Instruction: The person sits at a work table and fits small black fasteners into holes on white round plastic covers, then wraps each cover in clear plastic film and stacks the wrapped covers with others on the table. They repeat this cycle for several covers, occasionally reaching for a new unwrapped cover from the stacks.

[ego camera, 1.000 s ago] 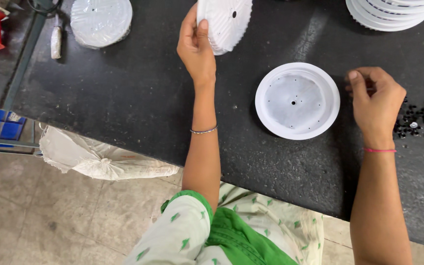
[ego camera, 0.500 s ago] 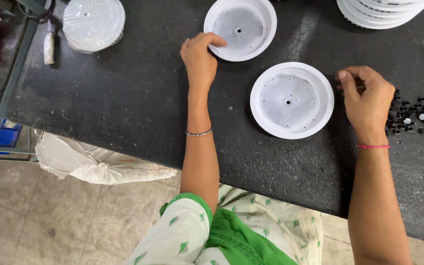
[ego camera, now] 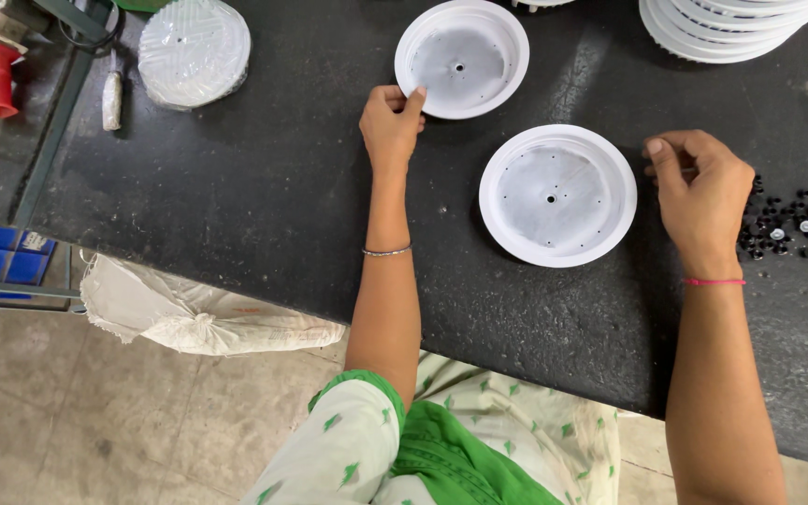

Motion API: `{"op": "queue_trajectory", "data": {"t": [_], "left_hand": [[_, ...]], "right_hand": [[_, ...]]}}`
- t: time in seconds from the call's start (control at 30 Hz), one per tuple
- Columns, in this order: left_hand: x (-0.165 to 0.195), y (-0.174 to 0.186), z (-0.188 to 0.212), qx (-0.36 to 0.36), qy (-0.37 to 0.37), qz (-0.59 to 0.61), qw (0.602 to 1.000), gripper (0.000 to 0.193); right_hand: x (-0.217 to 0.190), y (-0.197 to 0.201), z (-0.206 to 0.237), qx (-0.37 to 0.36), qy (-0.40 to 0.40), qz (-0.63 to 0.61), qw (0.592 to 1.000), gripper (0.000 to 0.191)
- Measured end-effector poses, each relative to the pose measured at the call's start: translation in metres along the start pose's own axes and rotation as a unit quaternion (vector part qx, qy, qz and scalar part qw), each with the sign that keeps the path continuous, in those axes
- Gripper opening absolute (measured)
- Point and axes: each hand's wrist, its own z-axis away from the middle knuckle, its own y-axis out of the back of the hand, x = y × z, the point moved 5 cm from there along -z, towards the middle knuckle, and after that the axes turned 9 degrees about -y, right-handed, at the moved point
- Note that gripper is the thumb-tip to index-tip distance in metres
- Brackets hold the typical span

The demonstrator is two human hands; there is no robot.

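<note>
Head view.

1. Left hand point(ego camera: 391, 122): at 12 o'clock from the person's body, fingers curled, thumb tip touching the near-left rim of the far dish; it pinches or presses that rim, and I cannot tell which. Thin bangle on the wrist.

2. Far dish point(ego camera: 461, 58): round white plastic dish, flat on the black table point(ego camera: 264, 187), open side up, small hole at centre. It lies at 11 o'clock from the near dish, just apart from it.

3. Near dish point(ego camera: 557, 195): same kind, flat, open side up, centre hole and several smaller holes. It sits between the two hands, untouched.

4. Right hand point(ego camera: 699, 192): at 3 o'clock from the near dish, just beside its rim. Fingers curled in, thumb against the fingertips; whether anything small is held there is hidden. Pink thread on the wrist.

5. Small parts point(ego camera: 783, 227): loose scatter of black and pale bits on the table, at 3 o'clock from the right hand, near it.

6. Dish stack point(ego camera: 722, 23): pile of white dishes at the table's far edge, at 1 o'clock from the near dish.

7. Wrapped disc point(ego camera: 194, 51): round, in clear film, at 9 o'clock from the far dish, well apart.

8. Sack point(ego camera: 198, 313): white, tied, on the floor below the table's near edge.
</note>
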Motion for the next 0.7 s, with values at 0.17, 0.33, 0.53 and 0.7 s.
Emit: {"op": "queue_trajectory", "data": {"t": [0.17,0.33,0.53,0.7], "left_hand": [[0.001,-0.007,0.002,-0.002,-0.006,0.154,0.988,0.025],[0.006,-0.009,0.003,-0.013,-0.019,0.221,0.975,0.023],[0.017,-0.009,0.005,-0.018,-0.028,0.239,0.971,0.022],[0.023,-0.008,0.007,-0.014,-0.018,0.206,0.978,0.021]], "right_hand": [[0.001,0.000,-0.001,0.001,0.002,0.002,1.000,0.014],[0.000,0.001,-0.002,0.000,0.004,-0.003,1.000,0.015],[-0.001,0.001,-0.003,-0.001,-0.007,0.000,1.000,0.013],[-0.004,0.001,-0.002,-0.003,-0.007,-0.001,1.000,0.013]]}}
